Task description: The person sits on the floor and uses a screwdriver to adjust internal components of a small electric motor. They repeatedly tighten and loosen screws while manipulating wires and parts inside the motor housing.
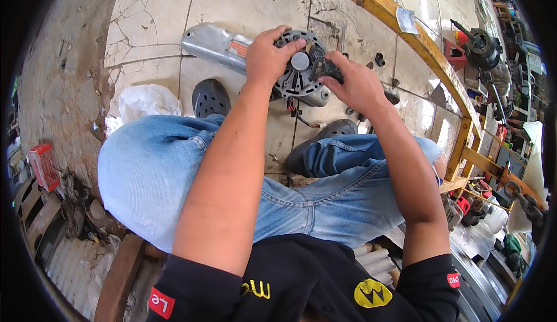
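Grey cast metal fills both grips: the left hand curls its fingers over the top rim of a round motor housing, thumb side down, clamping it from the left. The right hand closes its fingers on a small black part pressed against the housing's right face, just beside the pale round hub at its centre. The housing is held above the tiled floor, in front of the person's knees, with red and black wires hanging beneath it. Both forearms come up from the lower edge, the left nearly straight, the right bent inward at the wrist. Behind the housing a silver metal cover lies on the floor. Blue jeans and dark clogs sit below; a yellow steel frame runs along the right.
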Demonstrator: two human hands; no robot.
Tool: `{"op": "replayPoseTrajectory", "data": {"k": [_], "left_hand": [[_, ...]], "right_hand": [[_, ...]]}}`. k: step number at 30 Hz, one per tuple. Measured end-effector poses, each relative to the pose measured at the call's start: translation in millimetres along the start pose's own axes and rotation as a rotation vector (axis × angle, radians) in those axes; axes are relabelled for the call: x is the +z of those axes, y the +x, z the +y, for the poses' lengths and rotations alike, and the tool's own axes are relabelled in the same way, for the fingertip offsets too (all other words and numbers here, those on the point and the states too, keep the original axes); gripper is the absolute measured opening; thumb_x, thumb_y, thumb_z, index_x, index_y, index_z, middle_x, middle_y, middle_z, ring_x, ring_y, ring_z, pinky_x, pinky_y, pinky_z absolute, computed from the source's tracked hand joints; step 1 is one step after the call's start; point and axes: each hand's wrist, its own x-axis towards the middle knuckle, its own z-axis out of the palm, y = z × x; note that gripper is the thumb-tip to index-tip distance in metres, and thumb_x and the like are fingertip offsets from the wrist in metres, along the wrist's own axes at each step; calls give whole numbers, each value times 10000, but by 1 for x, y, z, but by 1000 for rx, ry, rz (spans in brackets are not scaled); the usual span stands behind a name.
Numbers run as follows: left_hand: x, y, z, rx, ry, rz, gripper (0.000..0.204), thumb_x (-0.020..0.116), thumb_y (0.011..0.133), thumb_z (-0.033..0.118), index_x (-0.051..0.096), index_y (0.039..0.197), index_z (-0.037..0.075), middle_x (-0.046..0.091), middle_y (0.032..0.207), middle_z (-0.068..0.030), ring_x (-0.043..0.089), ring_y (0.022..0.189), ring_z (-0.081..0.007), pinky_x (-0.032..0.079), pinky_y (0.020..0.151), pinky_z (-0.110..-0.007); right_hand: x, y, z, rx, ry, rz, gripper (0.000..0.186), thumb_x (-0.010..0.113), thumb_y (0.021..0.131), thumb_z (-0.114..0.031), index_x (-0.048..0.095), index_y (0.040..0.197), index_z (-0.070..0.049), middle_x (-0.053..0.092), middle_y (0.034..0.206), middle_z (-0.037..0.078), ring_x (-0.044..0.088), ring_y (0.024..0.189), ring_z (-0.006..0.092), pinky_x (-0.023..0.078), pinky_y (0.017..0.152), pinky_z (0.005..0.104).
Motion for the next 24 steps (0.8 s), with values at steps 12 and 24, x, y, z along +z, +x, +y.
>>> {"op": "replayPoseTrajectory", "data": {"k": [12,24], "left_hand": [[-2,4,0,25,112,-29,592,840,752,519,740,1197,141,757,1066,-115,693,1019,-231,498,948,-334],[-1,-1,3,35,50,-40,597,854,756,468,728,1212,104,751,1091,-108,690,997,-217,507,923,-325]], "right_hand": [[11,-5,-7,-45,-53,125,379,686,914,-395,581,1234,-222,713,995,99,690,899,375,542,716,485],[1,1,-8,-136,-87,17,369,692,904,-375,595,1233,-238,721,1006,70,691,922,337,534,725,466]]}}
